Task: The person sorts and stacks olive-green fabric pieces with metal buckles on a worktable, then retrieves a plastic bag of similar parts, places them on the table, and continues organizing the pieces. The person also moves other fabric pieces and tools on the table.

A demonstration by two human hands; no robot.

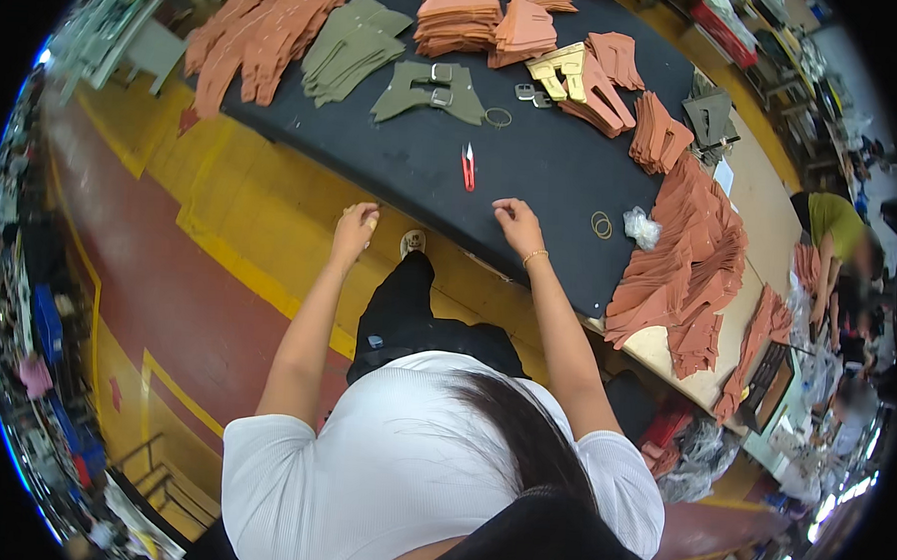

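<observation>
My left hand [354,233] hovers beyond the table's near edge with its fingers curled together; whether anything small is in them I cannot make out. Over the table's front edge, my right hand [519,227] has loosely bent fingers, thumb apart, and nothing visible in it. Thread snips [467,169] with red handles lie nearest to it on the dark tabletop [374,162]. Farther back is an olive-green cut piece [429,91] with metal buckles on it. Beside that sit a thin ring [498,117] and loose buckles [534,96].
Stacked rust-orange pieces [458,22], green pieces [353,51] and a yellow piece [561,71] line the far side. At right lie thin rings [601,225], a clear plastic bundle [641,228] and a large orange heap [685,260]. Another person [836,222] bends at the far right.
</observation>
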